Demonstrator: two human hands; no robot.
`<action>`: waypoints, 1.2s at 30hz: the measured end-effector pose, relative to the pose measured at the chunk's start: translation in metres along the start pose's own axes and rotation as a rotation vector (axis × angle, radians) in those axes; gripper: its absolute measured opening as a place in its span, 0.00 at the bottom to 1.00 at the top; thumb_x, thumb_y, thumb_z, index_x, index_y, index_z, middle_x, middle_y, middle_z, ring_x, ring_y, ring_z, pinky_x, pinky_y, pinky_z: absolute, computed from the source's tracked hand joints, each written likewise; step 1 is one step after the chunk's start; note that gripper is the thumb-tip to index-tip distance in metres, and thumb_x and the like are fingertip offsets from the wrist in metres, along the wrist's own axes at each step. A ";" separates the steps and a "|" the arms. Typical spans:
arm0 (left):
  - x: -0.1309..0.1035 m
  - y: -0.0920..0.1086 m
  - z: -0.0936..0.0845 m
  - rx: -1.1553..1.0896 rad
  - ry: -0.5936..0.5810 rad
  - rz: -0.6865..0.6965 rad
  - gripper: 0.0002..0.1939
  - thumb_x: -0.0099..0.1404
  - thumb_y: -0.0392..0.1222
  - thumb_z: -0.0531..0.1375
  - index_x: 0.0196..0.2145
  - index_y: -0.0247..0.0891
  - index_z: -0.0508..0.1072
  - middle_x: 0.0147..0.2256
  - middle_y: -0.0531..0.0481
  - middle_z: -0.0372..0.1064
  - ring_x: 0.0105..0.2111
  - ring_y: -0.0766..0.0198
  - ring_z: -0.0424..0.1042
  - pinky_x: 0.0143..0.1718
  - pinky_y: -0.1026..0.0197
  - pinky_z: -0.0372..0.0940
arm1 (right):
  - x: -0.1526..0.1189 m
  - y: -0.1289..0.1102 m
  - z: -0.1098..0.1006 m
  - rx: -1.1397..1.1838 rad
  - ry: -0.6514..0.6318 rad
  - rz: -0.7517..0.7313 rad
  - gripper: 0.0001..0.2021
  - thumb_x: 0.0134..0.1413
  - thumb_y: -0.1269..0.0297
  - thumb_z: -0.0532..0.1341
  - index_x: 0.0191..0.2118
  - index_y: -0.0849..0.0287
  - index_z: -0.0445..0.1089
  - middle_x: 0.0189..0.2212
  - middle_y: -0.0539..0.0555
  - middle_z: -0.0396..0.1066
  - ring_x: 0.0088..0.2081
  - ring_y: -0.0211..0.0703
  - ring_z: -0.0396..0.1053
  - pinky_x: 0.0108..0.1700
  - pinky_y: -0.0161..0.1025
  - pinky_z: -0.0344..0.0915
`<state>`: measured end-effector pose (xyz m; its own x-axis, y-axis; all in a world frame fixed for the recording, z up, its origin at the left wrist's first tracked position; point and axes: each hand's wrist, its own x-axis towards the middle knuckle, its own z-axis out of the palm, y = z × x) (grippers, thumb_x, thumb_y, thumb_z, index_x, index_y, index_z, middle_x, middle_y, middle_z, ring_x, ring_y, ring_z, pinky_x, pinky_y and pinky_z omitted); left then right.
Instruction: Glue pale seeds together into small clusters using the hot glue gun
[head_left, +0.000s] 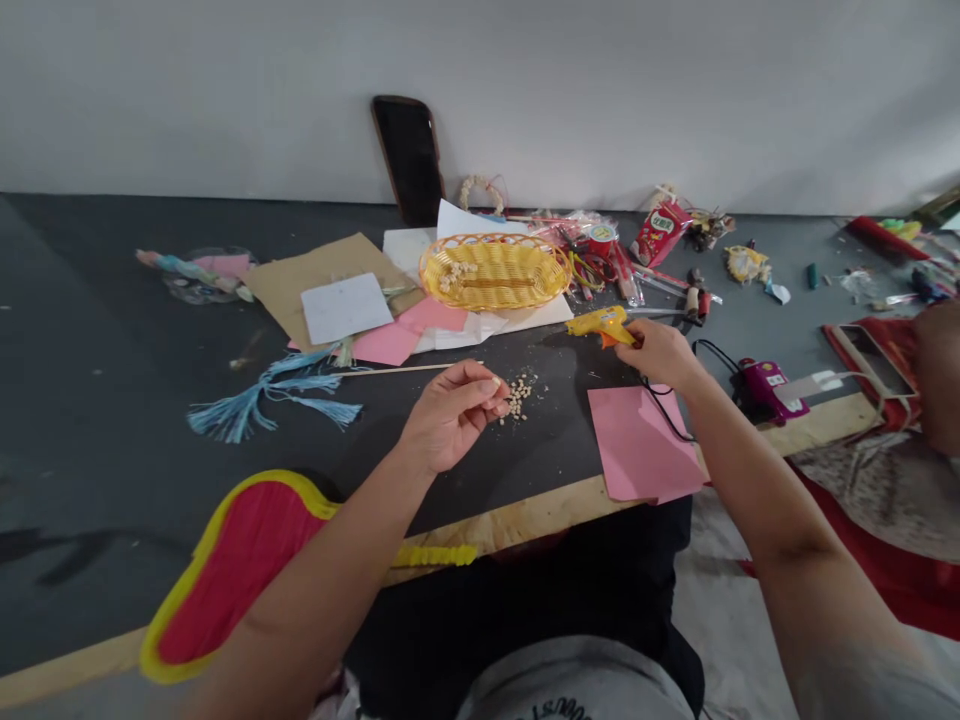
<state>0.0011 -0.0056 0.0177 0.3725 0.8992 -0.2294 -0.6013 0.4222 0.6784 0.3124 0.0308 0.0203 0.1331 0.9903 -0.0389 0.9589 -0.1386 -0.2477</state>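
Near, along the wooden edge (pixel 529 510), see a red, yellow-rimmed shape (pixel 244 550) partly behind the left forearm and a pink sheet (pixel 634 455) lapping the edge, perhaps easily nudged. With hands apart, pinches a small pale piece (pixel 496 382) in left hand (pixel 450 415), likely for fine control, and grips yellow glue gun (pixel 602 322) by its handle in right hand (pixel 660 352), nozzle to the left. Just beside the left fingertips, has scattered pale bits (pixel 517 398), probably for short reaches. Between hands, leaves dark tabletop for sideways movement, bounded beyond by yellow basket (pixel 525 290). Farthest, leans phone (pixel 409 150) against wall (pixel 600 100).
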 end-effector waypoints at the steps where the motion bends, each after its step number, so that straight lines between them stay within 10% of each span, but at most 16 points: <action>1: 0.000 0.000 0.000 0.009 0.004 0.004 0.10 0.45 0.33 0.74 0.22 0.35 0.76 0.21 0.50 0.74 0.20 0.73 0.65 0.26 0.67 0.66 | -0.002 0.001 -0.003 0.126 0.010 0.022 0.08 0.48 0.61 0.62 0.34 0.57 0.70 0.28 0.52 0.72 0.31 0.43 0.68 0.30 0.36 0.54; 6: 0.001 -0.002 -0.004 0.076 -0.029 -0.010 0.11 0.43 0.33 0.75 0.24 0.36 0.77 0.23 0.49 0.76 0.23 0.69 0.71 0.26 0.67 0.68 | -0.011 0.000 -0.020 1.037 -0.120 0.106 0.12 0.46 0.61 0.67 0.35 0.57 0.66 0.26 0.48 0.68 0.23 0.34 0.63 0.23 0.32 0.59; 11: 0.002 -0.002 -0.005 0.098 -0.045 -0.015 0.12 0.44 0.35 0.75 0.26 0.36 0.78 0.24 0.49 0.77 0.23 0.68 0.73 0.27 0.68 0.69 | -0.014 -0.001 -0.016 1.480 -0.217 0.165 0.20 0.43 0.52 0.72 0.36 0.59 0.69 0.24 0.48 0.67 0.21 0.30 0.62 0.19 0.28 0.59; 22: 0.002 -0.005 -0.006 0.187 0.008 -0.021 0.09 0.48 0.37 0.74 0.26 0.36 0.79 0.27 0.48 0.79 0.24 0.72 0.72 0.31 0.69 0.70 | -0.016 -0.013 0.012 1.619 -0.395 0.277 0.16 0.46 0.58 0.70 0.36 0.60 0.68 0.23 0.47 0.67 0.22 0.30 0.62 0.22 0.29 0.61; 36: 0.003 -0.005 -0.008 0.147 0.042 -0.031 0.12 0.49 0.40 0.75 0.32 0.36 0.80 0.31 0.46 0.81 0.24 0.72 0.73 0.31 0.69 0.72 | -0.031 -0.047 0.030 1.622 -0.314 -0.149 0.12 0.51 0.60 0.65 0.41 0.57 0.68 0.37 0.55 0.76 0.26 0.35 0.65 0.24 0.34 0.61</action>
<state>-0.0007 -0.0040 0.0081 0.3574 0.8913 -0.2790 -0.4787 0.4314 0.7647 0.2560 0.0065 0.0037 -0.1758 0.9829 -0.0551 -0.3108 -0.1086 -0.9443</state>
